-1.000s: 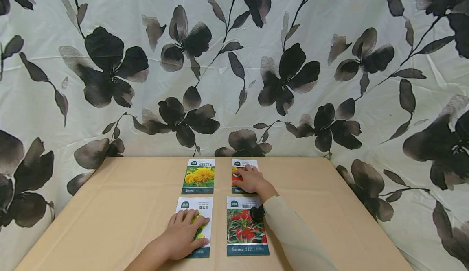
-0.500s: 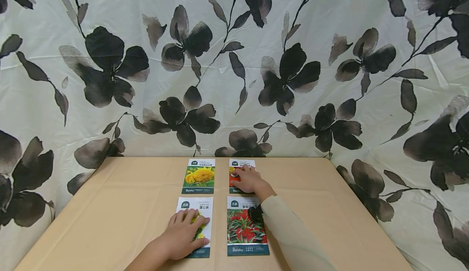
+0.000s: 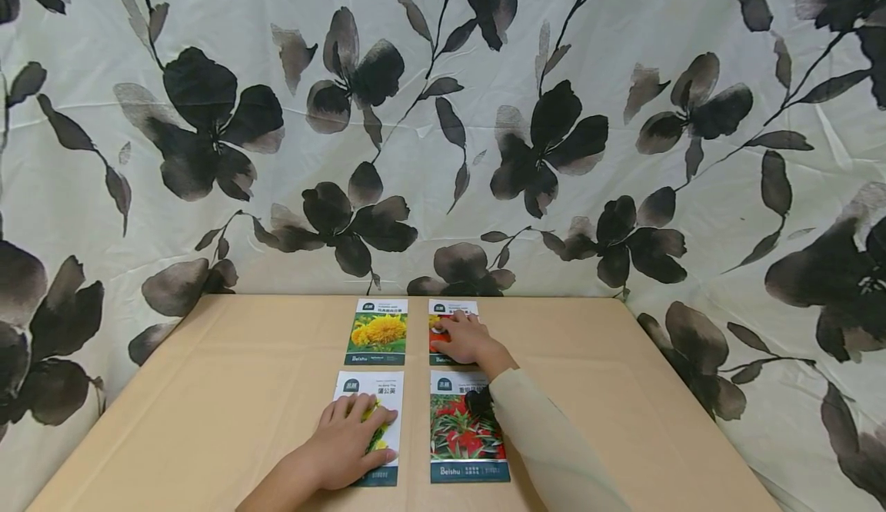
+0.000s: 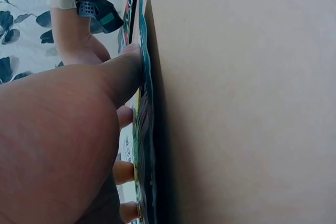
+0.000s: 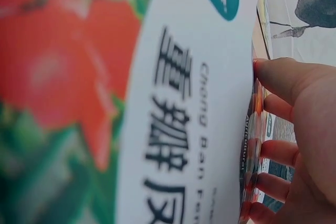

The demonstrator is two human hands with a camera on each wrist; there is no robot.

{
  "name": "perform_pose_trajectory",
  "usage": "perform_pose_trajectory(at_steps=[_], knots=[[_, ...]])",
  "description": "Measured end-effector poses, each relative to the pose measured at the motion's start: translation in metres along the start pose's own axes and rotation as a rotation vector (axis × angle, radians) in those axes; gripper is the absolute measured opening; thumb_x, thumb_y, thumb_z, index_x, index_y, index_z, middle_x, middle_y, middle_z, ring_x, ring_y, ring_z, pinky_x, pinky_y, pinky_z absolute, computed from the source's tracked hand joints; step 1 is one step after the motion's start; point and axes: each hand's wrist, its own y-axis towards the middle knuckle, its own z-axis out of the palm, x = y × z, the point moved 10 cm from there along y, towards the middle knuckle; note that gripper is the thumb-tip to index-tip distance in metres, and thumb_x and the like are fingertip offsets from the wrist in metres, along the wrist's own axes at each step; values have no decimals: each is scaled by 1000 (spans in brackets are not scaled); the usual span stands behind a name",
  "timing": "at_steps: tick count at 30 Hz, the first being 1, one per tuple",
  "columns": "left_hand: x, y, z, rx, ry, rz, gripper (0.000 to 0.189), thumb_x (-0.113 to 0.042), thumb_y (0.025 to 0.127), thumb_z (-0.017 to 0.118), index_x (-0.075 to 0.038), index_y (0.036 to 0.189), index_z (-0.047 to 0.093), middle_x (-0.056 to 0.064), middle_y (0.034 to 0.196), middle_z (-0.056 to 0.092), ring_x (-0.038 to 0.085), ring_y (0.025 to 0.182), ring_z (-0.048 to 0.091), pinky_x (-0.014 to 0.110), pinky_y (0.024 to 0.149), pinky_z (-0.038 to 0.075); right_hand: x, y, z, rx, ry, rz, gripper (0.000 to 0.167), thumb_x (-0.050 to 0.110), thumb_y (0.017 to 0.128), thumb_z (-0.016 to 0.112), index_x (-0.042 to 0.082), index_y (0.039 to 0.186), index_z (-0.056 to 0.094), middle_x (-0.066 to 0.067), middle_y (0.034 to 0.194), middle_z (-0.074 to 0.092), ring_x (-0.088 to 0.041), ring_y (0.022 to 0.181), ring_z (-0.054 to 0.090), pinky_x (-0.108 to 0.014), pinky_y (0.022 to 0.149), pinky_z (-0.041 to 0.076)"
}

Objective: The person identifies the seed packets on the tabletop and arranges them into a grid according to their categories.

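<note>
My left hand (image 3: 349, 443) lies spread on the near-left seed packet (image 3: 383, 393), which has a white top and yellow flowers partly hidden under the fingers. In the left wrist view, the thumb and fingertips press on that packet's face (image 4: 144, 124). My right hand (image 3: 465, 340) rests with its fingers on the far-right seed packet (image 3: 443, 308), covering most of its red picture. The right wrist view shows the fingertips touching that packet's surface (image 5: 253, 129). Below the right wrist lies a seed packet with red flowers (image 3: 460, 435), flat on the table.
A seed packet with yellow flowers (image 3: 377, 333) lies at the far left of the group. The packets stand in two rows on a tan table (image 3: 242, 389). Behind the table's far edge hangs a white cloth (image 3: 443, 151) with dark flower print.
My right hand has slid the far-right packet a little to the left, closer to the yellow-flower packet. The left hand stays in place on its packet.
</note>
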Motion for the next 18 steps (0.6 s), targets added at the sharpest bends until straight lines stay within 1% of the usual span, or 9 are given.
perform_pose_trajectory(at_steps=[8,18], knots=[[-1,0,-1,0,6,-6,62,-62,91,66,-28,142,57,18,150,47,44,134,39,71,109,28,3,1,1,14,5,1,51,51,100,61,27,145,57,-11,149,47,-35,129,43,-54,108,39],[-1,0,-1,13,6,-21,63,-62,91,66,-28,143,57,17,150,47,44,134,39,70,110,28,5,0,0,8,11,4,52,50,100,61,28,146,57,-12,148,47,-35,126,44,-54,108,39]])
